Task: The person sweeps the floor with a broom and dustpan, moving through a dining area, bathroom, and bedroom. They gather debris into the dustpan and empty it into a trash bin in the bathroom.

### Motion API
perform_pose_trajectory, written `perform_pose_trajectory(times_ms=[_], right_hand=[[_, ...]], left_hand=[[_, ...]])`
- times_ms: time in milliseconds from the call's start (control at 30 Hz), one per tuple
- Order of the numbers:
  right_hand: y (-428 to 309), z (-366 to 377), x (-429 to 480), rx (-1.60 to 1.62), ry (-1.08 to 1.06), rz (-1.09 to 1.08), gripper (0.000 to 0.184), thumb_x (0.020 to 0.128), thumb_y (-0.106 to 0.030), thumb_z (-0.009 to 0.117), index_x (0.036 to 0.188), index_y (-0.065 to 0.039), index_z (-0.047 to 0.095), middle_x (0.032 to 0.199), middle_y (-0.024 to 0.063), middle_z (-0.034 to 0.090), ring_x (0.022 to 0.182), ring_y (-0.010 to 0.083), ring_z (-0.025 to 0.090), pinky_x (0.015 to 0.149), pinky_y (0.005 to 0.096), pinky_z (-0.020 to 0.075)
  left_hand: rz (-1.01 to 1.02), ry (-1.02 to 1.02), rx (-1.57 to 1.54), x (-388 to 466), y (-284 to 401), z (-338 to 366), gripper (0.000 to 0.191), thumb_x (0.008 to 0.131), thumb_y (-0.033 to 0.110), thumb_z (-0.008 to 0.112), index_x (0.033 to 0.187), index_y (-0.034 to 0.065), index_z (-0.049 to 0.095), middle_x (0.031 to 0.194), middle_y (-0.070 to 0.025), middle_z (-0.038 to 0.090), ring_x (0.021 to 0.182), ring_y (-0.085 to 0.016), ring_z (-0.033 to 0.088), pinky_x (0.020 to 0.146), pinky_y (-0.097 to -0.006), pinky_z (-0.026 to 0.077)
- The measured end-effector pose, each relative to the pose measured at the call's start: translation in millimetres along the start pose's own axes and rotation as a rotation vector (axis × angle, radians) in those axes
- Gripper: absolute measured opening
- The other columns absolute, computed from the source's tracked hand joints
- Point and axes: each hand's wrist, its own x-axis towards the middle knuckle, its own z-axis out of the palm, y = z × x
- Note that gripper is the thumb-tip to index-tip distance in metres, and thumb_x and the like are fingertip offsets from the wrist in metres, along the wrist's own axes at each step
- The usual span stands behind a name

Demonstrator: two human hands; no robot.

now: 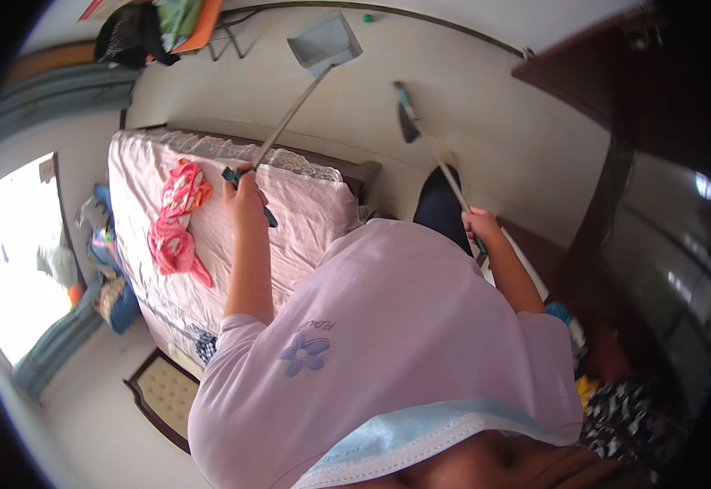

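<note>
My left hand (245,198) grips the dark green grip of a long-handled dustpan. Its pale handle (288,116) runs out past the bed's edge to a grey plastic pan (326,44) at the top of the view, over the tiled floor. In my right hand (482,225) is the handle of a broom (444,168), held near its end. The broom head (406,113), teal with dark bristles, is at floor level to the right of the dustpan and apart from it. The bristles look slightly blurred.
Left of me is a bed with a pink sheet (300,214) and a red-and-white patterned cloth (178,226). A small green object (367,18) lies near the far wall. Dark red wooden furniture (581,67) juts in at upper right. A folding-legged stand (227,40) is at upper left.
</note>
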Motion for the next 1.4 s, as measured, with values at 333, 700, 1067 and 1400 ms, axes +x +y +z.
perform_pose_trajectory(times_ms=[333, 700, 1067, 1400], right_hand=[[-175.6, -63.7, 9.8, -0.017, -0.221, -0.054, 0.012, 0.089, -0.020, 0.058, 0.085, -0.011, 0.051, 0.063, -0.0023, 0.049, 0.046, 0.0067, 0.045, 0.039, 0.0249, 0.0376], [-358.5, 93.8, 54.6, -0.498, -0.216, -0.124, 0.011, 0.083, -0.013, 0.058, 0.080, -0.009, 0.049, 0.062, 0.0001, 0.050, 0.045, 0.0084, 0.047, 0.038, 0.0255, 0.0384], [-545.3, 300.7, 53.6, -0.958, -0.268, -0.256, 0.004, 0.081, -0.008, 0.055, 0.083, -0.004, 0.053, 0.062, 0.0027, 0.054, 0.045, 0.0089, 0.050, 0.041, 0.0254, 0.0409], [-722.2, 529.0, 121.0, -1.002, -0.594, -0.340, 0.006, 0.086, -0.010, 0.056, 0.083, -0.005, 0.054, 0.062, 0.0010, 0.054, 0.045, 0.0080, 0.049, 0.042, 0.0245, 0.0405]], left_hand=[[-0.088, 0.269, 0.162, -20.2, 20.4, -6.0, 0.011, 0.083, 0.009, 0.060, 0.094, 0.0063, 0.064, 0.058, 0.0045, 0.047, 0.041, -0.005, 0.039, 0.039, -0.0225, 0.033], [-0.310, 0.430, 0.101, 57.5, -4.6, -64.7, 0.011, 0.081, 0.011, 0.060, 0.091, 0.0073, 0.065, 0.057, 0.0053, 0.046, 0.043, -0.005, 0.041, 0.040, -0.0232, 0.033], [-0.368, 0.468, 0.008, 215.5, 23.2, -140.2, 0.012, 0.078, 0.008, 0.059, 0.089, 0.0075, 0.064, 0.061, 0.0060, 0.048, 0.051, -0.003, 0.041, 0.046, -0.0211, 0.030], [-0.402, 0.591, -0.107, 377.8, 79.8, -179.5, 0.016, 0.078, 0.009, 0.058, 0.093, 0.0081, 0.062, 0.060, 0.0036, 0.050, 0.044, -0.006, 0.043, 0.040, -0.0236, 0.033]])
